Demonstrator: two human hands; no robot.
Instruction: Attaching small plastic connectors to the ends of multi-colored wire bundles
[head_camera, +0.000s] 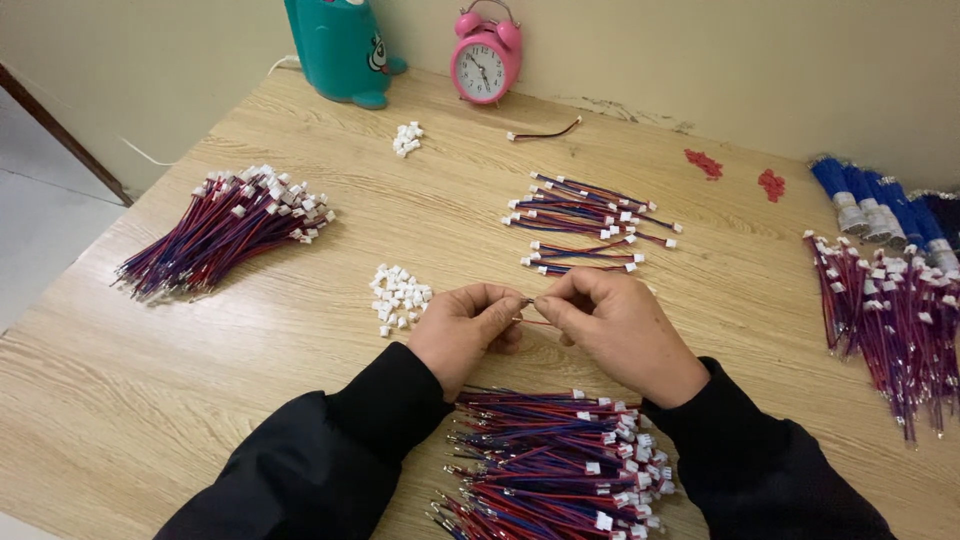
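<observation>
Both hands met at table centre, fingertips pinched together. Left hand (465, 325) gripped a small part at the tip, prob. a white connector housing, too small to confirm. Right hand (620, 330) was closed on the end of a thin red wire lead (535, 322) running just under the fingers, approx. level w/ the table.

Step in hand, judged: seating a wire end into a housing. Next move would call for fine alignment and a firm straight push, w/o bending the lead.

Loose white housings (398, 296) lay just left of the left hand. Pile of red/blue leads (560, 460) sat between the forearms, near the body. Finished-looking leads (590, 215) lay beyond the hands; another bundle (215, 232) far left. Pink alarm clock (485, 62) stood at the wall on the wooden table (150, 400).
</observation>
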